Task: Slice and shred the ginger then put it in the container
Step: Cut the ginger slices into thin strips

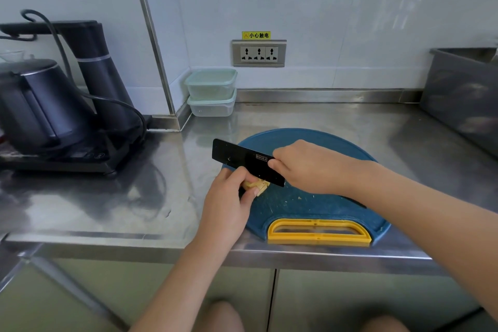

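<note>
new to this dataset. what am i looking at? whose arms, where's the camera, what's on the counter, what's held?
No robot here: a person works bare-handed. The single picture comes from a wide-angle camera on their head, looking forward and down, so the arms enter from below. The left hand pinches a piece of ginger on a blue cutting board. The right hand grips a black knife, blade at the ginger. On the steel counter also stand two stacked lidded containers by the wall and a black kettle to the left.
</note>
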{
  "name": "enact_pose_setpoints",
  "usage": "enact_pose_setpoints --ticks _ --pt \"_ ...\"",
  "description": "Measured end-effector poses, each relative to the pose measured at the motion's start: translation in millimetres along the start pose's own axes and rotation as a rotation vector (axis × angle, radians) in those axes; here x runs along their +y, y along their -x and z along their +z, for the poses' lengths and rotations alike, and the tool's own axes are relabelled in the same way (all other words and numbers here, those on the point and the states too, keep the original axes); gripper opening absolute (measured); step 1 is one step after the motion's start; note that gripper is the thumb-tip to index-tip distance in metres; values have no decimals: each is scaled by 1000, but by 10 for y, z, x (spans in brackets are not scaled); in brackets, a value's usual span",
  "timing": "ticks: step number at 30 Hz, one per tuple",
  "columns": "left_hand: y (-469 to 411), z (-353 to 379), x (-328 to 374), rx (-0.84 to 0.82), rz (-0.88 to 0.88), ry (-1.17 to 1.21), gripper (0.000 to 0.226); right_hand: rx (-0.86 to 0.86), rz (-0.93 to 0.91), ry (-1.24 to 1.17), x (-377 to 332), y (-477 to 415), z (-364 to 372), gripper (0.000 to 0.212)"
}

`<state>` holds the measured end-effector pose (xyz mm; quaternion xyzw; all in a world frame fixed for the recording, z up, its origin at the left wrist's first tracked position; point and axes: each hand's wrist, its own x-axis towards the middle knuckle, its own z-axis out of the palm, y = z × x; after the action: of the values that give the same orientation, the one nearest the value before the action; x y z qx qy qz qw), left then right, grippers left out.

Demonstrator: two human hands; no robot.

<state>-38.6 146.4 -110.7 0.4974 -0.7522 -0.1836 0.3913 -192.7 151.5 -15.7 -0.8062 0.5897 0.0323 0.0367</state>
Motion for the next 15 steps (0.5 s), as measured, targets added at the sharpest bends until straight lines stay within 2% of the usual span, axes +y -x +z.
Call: enact_pose_setpoints --ticks 7,15 --pt "-12 -6 2 -2 -5 -27 9 -77 5 16 1 -7 15 33" --pt "-29 2 -8 22 34 -63 8 -53 -15 140 -69 -108 110 27"
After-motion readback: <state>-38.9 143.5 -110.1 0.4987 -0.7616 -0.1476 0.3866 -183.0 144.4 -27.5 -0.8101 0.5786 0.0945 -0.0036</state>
